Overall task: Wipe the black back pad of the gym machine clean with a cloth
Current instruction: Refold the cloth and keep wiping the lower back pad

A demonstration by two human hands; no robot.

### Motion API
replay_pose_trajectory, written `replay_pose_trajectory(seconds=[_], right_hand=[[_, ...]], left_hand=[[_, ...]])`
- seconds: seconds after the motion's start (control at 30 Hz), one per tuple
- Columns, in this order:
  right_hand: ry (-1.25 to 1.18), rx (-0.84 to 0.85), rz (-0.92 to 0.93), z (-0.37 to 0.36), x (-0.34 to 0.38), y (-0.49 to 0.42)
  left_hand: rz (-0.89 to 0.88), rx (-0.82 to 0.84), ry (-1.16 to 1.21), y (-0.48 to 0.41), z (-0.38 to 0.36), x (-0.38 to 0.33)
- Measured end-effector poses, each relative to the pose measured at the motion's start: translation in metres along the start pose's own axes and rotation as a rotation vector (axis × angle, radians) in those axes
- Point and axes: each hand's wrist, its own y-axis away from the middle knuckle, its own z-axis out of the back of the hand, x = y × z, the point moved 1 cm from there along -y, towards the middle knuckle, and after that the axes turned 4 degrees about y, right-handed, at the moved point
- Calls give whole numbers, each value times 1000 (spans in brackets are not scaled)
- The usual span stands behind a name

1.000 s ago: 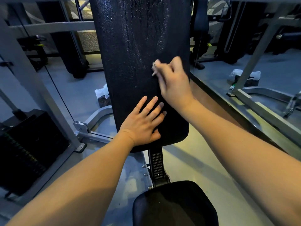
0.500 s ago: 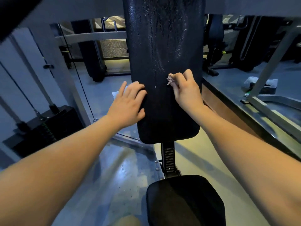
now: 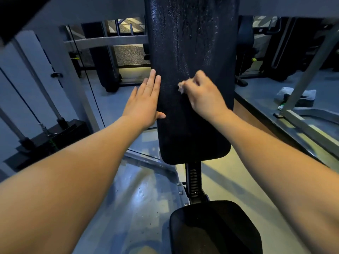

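Since earlier, the left hand [image 3: 145, 101] is flattened, fingers straight, against the back pad [image 3: 192, 129]; a cloth [image 3: 181, 88] is pinched by the right hand [image 3: 203, 96].

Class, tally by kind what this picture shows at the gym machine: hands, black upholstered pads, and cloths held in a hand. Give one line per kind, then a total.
Hands: 2, the left hand and the right hand
Black pads: 2, the back pad and the seat pad
Cloths held: 1, the cloth pinched in the right hand
Total: 5
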Motion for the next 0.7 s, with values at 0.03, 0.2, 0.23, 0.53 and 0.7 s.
replay_pose_trajectory(seconds=[0.03, 0.2, 0.23, 0.53, 0.7], right_hand=[[10, -54, -76, 1, -2, -10], [-78, -77, -170, -10, 38, 19], [-85, -9, -78, -13, 46, 30], [8, -275, -427, 8, -11, -38], [-51, -18, -6, -10, 35, 16]], left_hand=[[3, -2, -3, 0, 0, -2], [10, -5, 50, 1, 0, -3], [7, -3, 56, 1, 1, -3], [12, -16, 88, -1, -3, 2], [31, 0, 112, -1, -2, 2]])
